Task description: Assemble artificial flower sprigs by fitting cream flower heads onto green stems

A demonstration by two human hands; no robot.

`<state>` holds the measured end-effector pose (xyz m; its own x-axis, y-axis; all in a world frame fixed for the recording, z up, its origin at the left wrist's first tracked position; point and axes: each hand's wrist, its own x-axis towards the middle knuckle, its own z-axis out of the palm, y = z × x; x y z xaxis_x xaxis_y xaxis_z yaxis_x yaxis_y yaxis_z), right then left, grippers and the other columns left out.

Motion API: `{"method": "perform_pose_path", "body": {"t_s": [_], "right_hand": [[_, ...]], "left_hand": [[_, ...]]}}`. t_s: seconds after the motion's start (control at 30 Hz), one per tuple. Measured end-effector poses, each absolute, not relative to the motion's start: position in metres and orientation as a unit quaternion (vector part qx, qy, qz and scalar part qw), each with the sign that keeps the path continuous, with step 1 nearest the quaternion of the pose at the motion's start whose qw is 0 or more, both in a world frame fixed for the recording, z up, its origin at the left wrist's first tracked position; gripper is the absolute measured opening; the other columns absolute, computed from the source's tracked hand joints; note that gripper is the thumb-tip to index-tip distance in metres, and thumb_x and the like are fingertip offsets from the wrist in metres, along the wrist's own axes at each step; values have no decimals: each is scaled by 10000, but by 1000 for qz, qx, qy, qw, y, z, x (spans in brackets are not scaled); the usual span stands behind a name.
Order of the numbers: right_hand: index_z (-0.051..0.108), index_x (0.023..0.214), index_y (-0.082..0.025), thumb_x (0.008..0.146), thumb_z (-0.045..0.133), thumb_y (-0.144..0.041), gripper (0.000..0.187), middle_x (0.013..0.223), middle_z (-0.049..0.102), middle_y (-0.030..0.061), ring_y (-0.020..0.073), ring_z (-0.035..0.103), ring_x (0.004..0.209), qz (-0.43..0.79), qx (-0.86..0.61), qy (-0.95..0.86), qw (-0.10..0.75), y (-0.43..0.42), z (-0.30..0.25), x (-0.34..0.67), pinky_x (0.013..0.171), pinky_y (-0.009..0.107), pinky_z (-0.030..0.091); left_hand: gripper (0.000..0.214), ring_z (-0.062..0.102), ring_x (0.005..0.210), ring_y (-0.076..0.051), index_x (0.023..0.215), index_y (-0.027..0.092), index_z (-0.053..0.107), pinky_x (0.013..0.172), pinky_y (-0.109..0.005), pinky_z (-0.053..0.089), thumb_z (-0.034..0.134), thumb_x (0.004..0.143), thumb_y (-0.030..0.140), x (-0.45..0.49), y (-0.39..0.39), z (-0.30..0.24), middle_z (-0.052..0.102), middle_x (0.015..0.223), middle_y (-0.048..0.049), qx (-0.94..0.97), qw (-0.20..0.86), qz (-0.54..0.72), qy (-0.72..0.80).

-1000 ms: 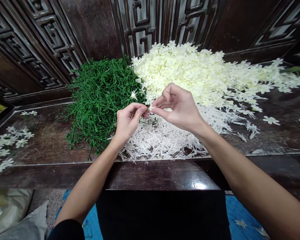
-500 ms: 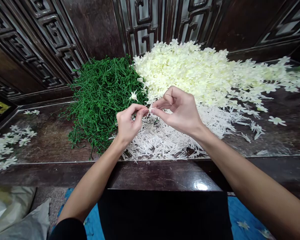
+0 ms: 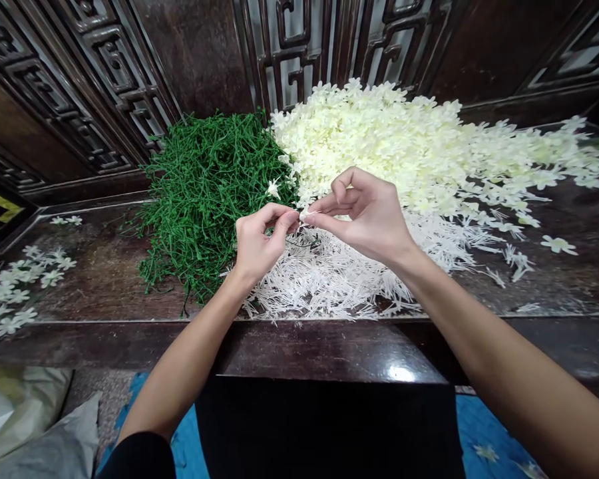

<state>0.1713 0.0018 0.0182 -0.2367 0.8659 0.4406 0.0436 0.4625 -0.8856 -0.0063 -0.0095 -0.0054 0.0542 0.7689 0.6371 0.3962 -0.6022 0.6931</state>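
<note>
My left hand (image 3: 262, 241) is closed in a pinch. Its thumb and forefinger meet the small white artificial flower (image 3: 304, 215) in front of me. From the other side, my right hand (image 3: 372, 216) pinches the same flower between thumb and forefinger, its other fingers curled loosely. The fingertips cover most of the flower, and any stem inside my left hand is hidden. Just beyond my left hand, a white flower (image 3: 273, 189) shows against the pile of green plastic stems (image 3: 199, 193). Below both hands lies a heap of thin white stamens (image 3: 329, 283).
Cream-white flower heads (image 3: 379, 140) are heaped at the back right and trail along the dark wooden bench (image 3: 104, 266). Finished-looking white flowers (image 3: 17, 293) lie at the left end. A carved wooden backrest (image 3: 299, 46) rises behind. Pale bags (image 3: 40, 426) sit on the floor.
My right hand's fingers have opened out slightly, and a white petal shape now shows more at the fingertips. The view has shifted slightly; both hands remain together above the stamens.
</note>
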Motion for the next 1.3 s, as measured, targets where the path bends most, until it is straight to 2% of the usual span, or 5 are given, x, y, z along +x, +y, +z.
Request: {"method": "perform_pose_path", "body": {"t_s": [0.43,0.63,0.97,1.17,1.3], "right_hand": [[374,728,-257,729,788,-308,418,725,586,-23,239,724,860,378,-333,-679,535,0,11,166,872,482,612],[358,688,-254,731,786,-237,430,698,551,-15,264,725,876,361,-324,-694,531,-1,12,169,796,466,613],[339,646,-259,733,792,-285,463,627,526,-22,270,722,843,350,-337,-700,523,-2,12,167,806,508,611],[379,683,-260,645,887,-394,527,711,655,10,265,734,825,431,-339,-659,516,4,16,171,756,477,638],[367,704,-256,647,885,-428,549,741,666,21,263,733,845,432,-341,-658,514,4,18,172,766,463,633]], "left_hand": [[130,654,564,-98,778,184,645,565,-226,545,625,889,249,0,-13,-11,701,641,3,669,220,561,435],[138,646,583,-97,762,191,638,570,-226,520,606,892,224,-1,-14,-11,689,641,14,701,164,546,429],[152,617,567,-103,749,195,644,564,-240,506,596,890,225,-3,-15,-9,681,631,15,732,117,522,422],[95,657,623,-113,813,195,683,617,-257,561,650,873,261,0,-13,-5,717,705,-8,670,242,569,410],[81,657,638,-114,812,196,690,621,-260,566,677,846,268,2,-13,-1,722,729,-12,636,276,589,415]]}}
